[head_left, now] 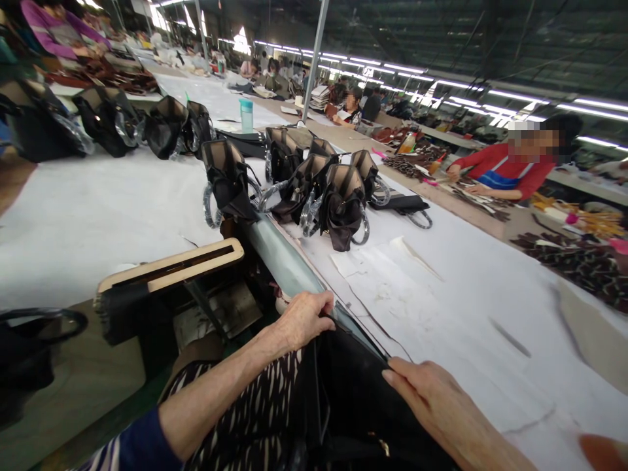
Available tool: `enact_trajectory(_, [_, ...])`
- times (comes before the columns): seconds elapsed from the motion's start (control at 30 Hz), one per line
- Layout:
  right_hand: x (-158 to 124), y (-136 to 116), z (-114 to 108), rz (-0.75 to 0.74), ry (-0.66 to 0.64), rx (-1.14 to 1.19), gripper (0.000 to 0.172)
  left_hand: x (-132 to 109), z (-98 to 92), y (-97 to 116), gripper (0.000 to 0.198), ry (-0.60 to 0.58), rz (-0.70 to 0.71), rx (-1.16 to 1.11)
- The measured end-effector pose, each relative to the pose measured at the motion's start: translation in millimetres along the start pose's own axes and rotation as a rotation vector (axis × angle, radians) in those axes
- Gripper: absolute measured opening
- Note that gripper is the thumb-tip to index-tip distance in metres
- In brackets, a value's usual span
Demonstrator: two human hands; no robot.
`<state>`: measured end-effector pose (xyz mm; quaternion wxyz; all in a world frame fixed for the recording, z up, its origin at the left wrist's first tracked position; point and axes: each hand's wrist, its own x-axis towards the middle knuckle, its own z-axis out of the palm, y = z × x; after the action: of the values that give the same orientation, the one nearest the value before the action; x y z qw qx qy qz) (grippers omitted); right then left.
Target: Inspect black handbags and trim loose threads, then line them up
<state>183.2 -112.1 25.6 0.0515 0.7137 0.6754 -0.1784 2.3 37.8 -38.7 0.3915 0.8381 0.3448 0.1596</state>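
Observation:
A black bag (363, 392) lies over my lap against the table edge, with a bit of gold-coloured hardware showing low on it. My left hand (305, 320) pinches the near-left end of its top edge between thumb and fingers. Further right along the same edge, my right hand (426, 386) grips it, thumb on the near side. The edge runs taut between both hands. The bag's lower part passes out of view at the bottom.
Several black handbags (343, 203) with plastic-wrapped handles stand on the white-covered table (422, 294). A wooden-topped slotted form (171, 265) juts out at my left. A teal bottle (246, 116) stands further back. A co-worker in red sleeves (505, 170) works across the table.

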Motion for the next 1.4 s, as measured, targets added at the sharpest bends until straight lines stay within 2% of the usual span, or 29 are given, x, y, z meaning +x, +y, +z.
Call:
enact_trajectory(0.13, [2,3,1,-0.018,0.052,-0.038,0.035,0,-7.8,6,0.019,-0.109,0.115,-0.054])
enact_trajectory(0.23, [4,1,2,0.013,0.070,-0.125,0.024,1,-11.3,10,0.016,-0.174,0.192,-0.068])
enact_trajectory(0.33, [6,-6,4,0.083,0.071,-0.223,0.011,2,-11.4,15,0.015,-0.166,0.178,-0.021])
enact_trajectory(0.47, [10,-20,4,0.138,0.089,-0.271,0.013,0,-8.7,19,0.016,-0.153,0.136,0.039])
enact_trajectory(0.57, [14,-30,2,0.125,0.081,-0.231,0.009,-2,-7.1,19,0.017,-0.141,0.145,0.071])
enact_trajectory(0.67, [20,-35,0,0.118,0.085,-0.106,0.017,-3,-6.7,20,0.018,-0.149,0.152,0.093])
enact_trajectory(0.77, [26,-34,1,0.147,0.118,-0.057,0.022,-4,-6.5,20,0.018,-0.146,0.154,0.101])
enact_trajectory(0.87, [31,-30,5,0.153,0.128,-0.081,0.012,-5,-5.8,20,0.018,-0.129,0.160,0.109])
enact_trajectory(1.0, [34,-24,10,0.103,0.151,-0.072,0.025,-6,-6.2,19,0.018,-0.125,0.180,0.089])
enact_trajectory(1.17, [34,-20,14,0.064,0.186,-0.039,0.031,-7,-7.4,20,0.018,-0.125,0.198,0.070])
enact_trajectory(1.3, [33,-23,12,0.086,0.165,-0.049,0.027,-7,-6.4,21,0.018,-0.112,0.187,0.082])
enact_trajectory(1.4, [35,-26,5,0.085,0.134,-0.015,0.016,-8,-6.1,24,0.019,-0.115,0.165,0.083])
